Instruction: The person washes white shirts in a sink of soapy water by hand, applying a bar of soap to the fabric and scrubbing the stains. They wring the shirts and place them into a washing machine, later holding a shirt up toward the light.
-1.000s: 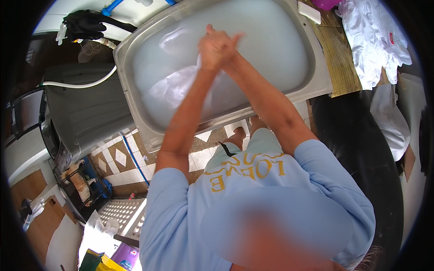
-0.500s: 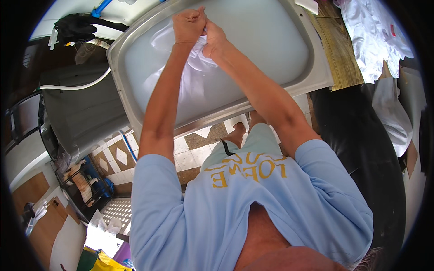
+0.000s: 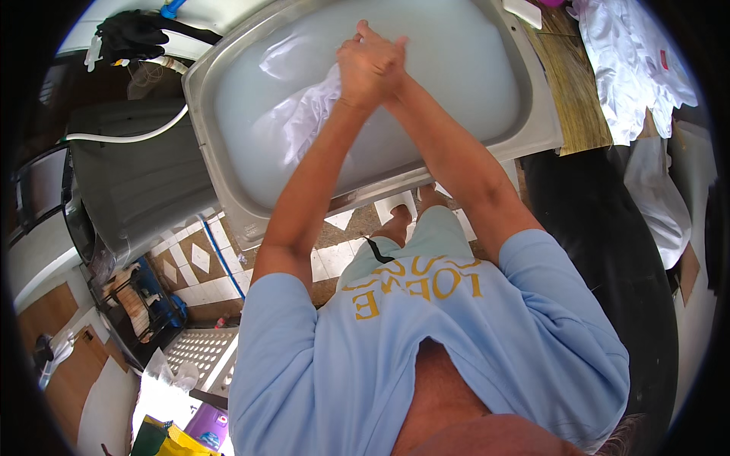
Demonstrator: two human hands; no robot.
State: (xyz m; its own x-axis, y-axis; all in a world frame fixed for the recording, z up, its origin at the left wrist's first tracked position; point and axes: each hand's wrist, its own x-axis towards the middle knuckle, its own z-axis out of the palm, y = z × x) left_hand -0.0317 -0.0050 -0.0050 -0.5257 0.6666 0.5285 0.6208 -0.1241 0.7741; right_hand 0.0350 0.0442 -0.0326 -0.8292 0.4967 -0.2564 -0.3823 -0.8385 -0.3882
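Observation:
A metal sink basin holds cloudy, pale water. In its left half a white cloth floats partly under the surface, bunched and wrinkled. Its upper right end runs up to my hands, which are closed together over the water. My left hand lies across the front, fingers pointing up and away. My right hand is pressed against it from the right, largely covered by the left. Whatever cloth lies between the palms is hidden. Farther left, another white patch of fabric shows at the surface, perhaps of the same cloth.
White garments lie on a wooden board right of the basin. Black gloves hang at the upper left, above a pale hose. A dark grey bin stands left of the basin, and a black covered surface lies at right.
My clasped hands have moved right and slightly nearer, and the left has turned across the right. The cloth has shifted and spread to the left of my hands.

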